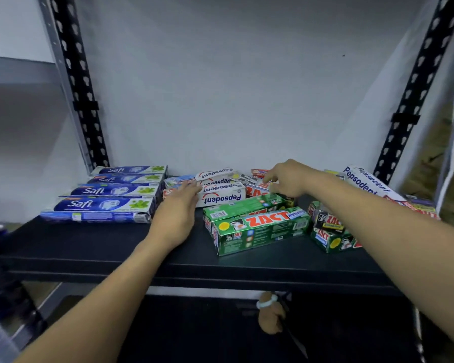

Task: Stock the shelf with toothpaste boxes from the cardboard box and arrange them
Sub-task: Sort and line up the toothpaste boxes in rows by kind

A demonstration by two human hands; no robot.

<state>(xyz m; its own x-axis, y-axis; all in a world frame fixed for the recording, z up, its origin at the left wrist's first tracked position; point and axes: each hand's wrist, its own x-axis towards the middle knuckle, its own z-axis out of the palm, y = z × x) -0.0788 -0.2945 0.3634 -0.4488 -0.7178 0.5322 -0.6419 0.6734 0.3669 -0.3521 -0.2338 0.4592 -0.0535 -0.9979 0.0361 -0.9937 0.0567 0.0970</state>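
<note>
A black shelf [95,247] holds toothpaste boxes. Several blue Safi boxes [102,204] lie in a neat row at the left. White Pepsodent boxes [222,196] are piled in the middle. My left hand [177,212] rests flat on the shelf with its fingertips touching the left end of that pile. Green Zact boxes [260,226] lie in front of the pile at the centre right. My right hand [286,180] reaches over them, fingers curled at a red and white Zact box [254,191] behind; a firm grip cannot be made out. The cardboard box is not in view.
More small Zact boxes [328,231] lie jumbled at the right. A long Pepsodent box [364,183] leans near the right black upright [414,100]. The left upright [81,95] stands behind the Safi row. A small brown plush toy [270,314] hangs below the shelf.
</note>
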